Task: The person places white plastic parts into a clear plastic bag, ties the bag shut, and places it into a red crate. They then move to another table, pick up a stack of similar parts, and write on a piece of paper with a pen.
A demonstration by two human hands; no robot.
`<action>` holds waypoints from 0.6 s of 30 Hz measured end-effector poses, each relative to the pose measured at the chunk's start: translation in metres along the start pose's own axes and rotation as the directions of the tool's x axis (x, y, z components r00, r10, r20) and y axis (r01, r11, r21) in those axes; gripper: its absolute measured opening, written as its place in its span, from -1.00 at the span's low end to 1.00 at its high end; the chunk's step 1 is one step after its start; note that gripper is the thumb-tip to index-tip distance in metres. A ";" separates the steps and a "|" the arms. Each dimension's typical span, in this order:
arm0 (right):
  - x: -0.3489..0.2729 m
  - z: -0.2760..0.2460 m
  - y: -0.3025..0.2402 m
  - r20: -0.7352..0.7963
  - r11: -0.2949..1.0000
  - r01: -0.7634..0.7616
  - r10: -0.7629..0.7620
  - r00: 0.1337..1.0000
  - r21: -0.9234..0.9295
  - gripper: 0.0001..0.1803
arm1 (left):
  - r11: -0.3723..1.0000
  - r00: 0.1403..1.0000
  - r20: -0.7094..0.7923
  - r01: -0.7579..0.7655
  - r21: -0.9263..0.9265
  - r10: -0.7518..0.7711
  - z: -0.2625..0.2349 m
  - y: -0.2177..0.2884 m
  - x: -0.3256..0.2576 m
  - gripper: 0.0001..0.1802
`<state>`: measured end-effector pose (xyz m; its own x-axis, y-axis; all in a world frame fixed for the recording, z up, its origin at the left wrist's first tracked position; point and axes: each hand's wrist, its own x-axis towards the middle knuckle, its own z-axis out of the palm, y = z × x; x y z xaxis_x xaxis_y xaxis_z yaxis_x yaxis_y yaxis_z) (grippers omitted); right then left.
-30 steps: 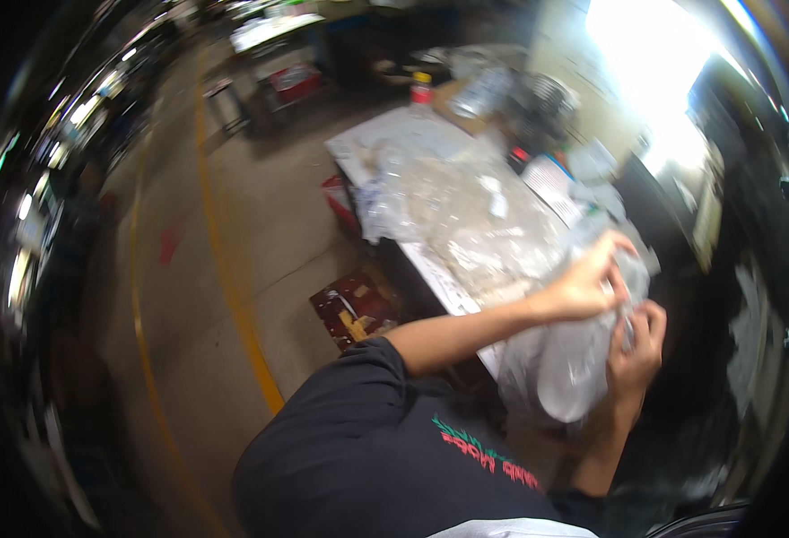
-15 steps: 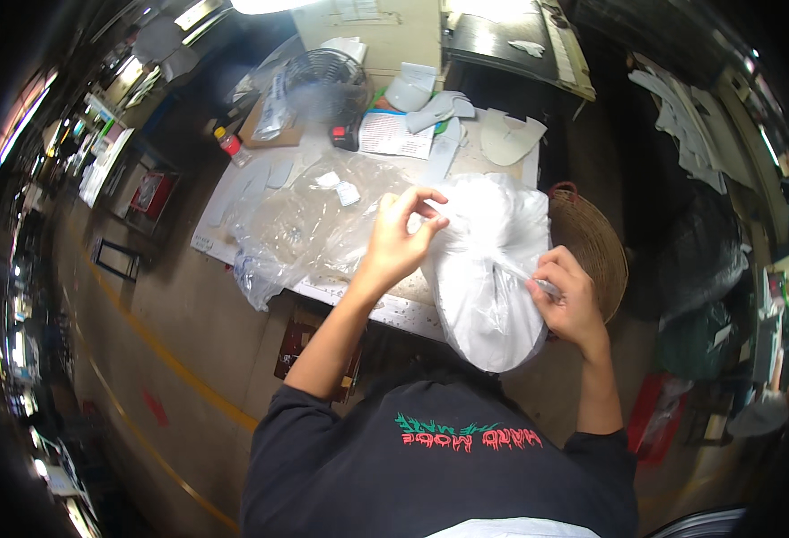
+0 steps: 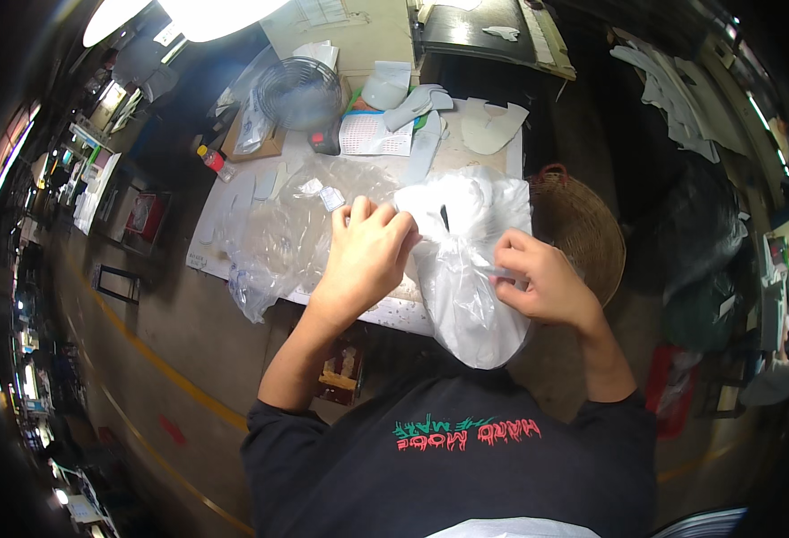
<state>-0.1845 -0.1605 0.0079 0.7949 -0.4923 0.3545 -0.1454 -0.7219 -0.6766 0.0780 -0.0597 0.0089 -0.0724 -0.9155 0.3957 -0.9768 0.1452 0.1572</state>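
A bulging white plastic bag [image 3: 470,309] lies at the right part of the worktable, drawn in at its middle, with a small dark gap near the gathers. My left hand [image 3: 367,251] is closed at the bag's left side, its back turned up; the fingertips are partly hidden and seem to pinch a bit of the plastic. On the other side, my right hand [image 3: 542,276] is closed with thumb and fingers pinching the plastic beside the gathers. Clear plastic sheeting [image 3: 273,233] lies crumpled left of my left hand.
At the back of the worktable [image 3: 201,229] are a desk fan [image 3: 300,94], a printed sheet [image 3: 376,134] and grey-white cut pieces [image 3: 493,125]. A bottle with a yellow cap [image 3: 215,163] stands at the left edge. A woven basket [image 3: 583,233] sits right of the table.
My left hand has turned its back upward and drawn slightly away from the gathers. The right hand has come in closer to the bag's middle. A dark gap now shows there.
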 end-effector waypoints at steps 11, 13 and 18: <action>0.045 0.005 -0.006 -0.162 0.976 0.060 -0.026 0.986 0.207 -0.69 | 0.148 0.973 0.109 0.141 -0.979 -0.202 0.021 0.005 0.023 -0.56; 0.044 0.004 0.000 -0.176 0.990 0.084 -0.063 0.982 0.115 -0.72 | 0.109 0.971 0.127 0.152 -0.982 -0.204 0.022 0.003 0.022 -0.56; 0.027 -0.006 0.021 -0.108 0.984 0.039 -0.058 0.992 -0.171 -0.85 | 0.196 0.976 0.180 0.202 -0.960 -0.124 0.019 0.001 0.011 -0.59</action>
<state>-0.1699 -0.1920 0.0073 0.7340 -0.4990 0.4608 -0.2128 -0.8132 -0.5417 0.0725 -0.0768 -0.0042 0.0142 -0.9789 0.2038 -0.0127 0.2037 0.9790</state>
